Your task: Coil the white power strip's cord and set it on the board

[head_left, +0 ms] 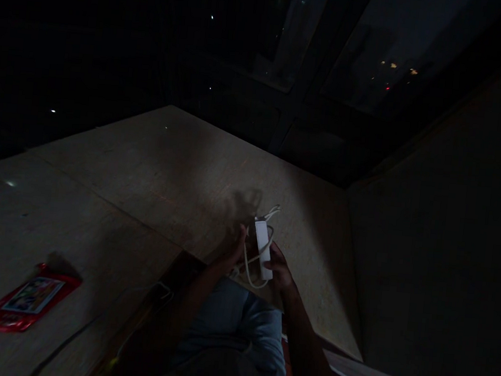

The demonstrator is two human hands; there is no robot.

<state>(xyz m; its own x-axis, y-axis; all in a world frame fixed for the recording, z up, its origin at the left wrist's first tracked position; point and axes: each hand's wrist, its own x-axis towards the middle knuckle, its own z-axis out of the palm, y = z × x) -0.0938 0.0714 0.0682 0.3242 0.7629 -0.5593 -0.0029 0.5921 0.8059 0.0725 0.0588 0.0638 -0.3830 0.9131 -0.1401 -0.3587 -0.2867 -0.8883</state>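
A long white block (263, 245), shaped like a power strip, is held upright but tilted above my lap. My right hand (281, 269) grips its lower right side, thumb across the front. A white cord (248, 275) loops round the block and hangs below it, and another bend sticks out past its far end. On the block's left, my left hand (234, 248) is closed at the cord, a fingertip pointing up; darkness hides most of its fingers.
A red packet (32, 300) with a printed picture lies on the pale ledge (137, 171) at left. A thin cable (72, 336) runs beside it. Dark windows (304, 92) stand behind, and a wall (424, 270) rises at right. My legs (224, 315) are below.
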